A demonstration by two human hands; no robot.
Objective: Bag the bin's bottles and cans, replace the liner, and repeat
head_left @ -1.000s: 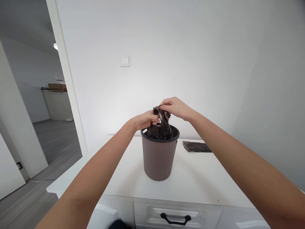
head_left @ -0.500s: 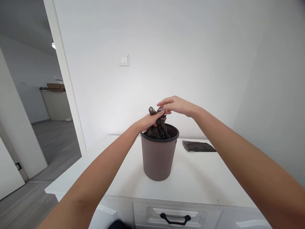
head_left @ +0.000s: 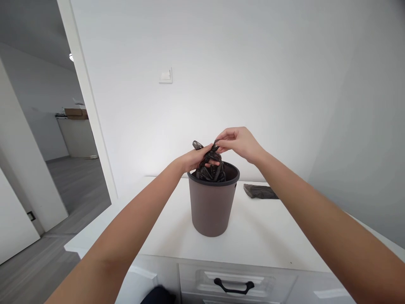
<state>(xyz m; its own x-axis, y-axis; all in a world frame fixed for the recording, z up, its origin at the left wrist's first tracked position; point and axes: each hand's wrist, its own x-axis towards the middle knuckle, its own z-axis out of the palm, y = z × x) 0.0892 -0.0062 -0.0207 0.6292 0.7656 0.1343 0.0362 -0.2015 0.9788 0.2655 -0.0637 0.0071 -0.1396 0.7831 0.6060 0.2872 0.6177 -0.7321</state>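
Gripping black bag (head_left: 211, 172) with our left hand (head_left: 192, 160), right hand (head_left: 243, 142) pinching its end; body lies below, inside bin (head_left: 211, 209).

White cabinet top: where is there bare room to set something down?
The white cabinet top looks mostly bare between the brown plastic bin and right forearm, in front of the folded dark bag, and left of the left forearm. Crowded: the bin's mouth, where the left hand and right hand grip the black plastic bag.
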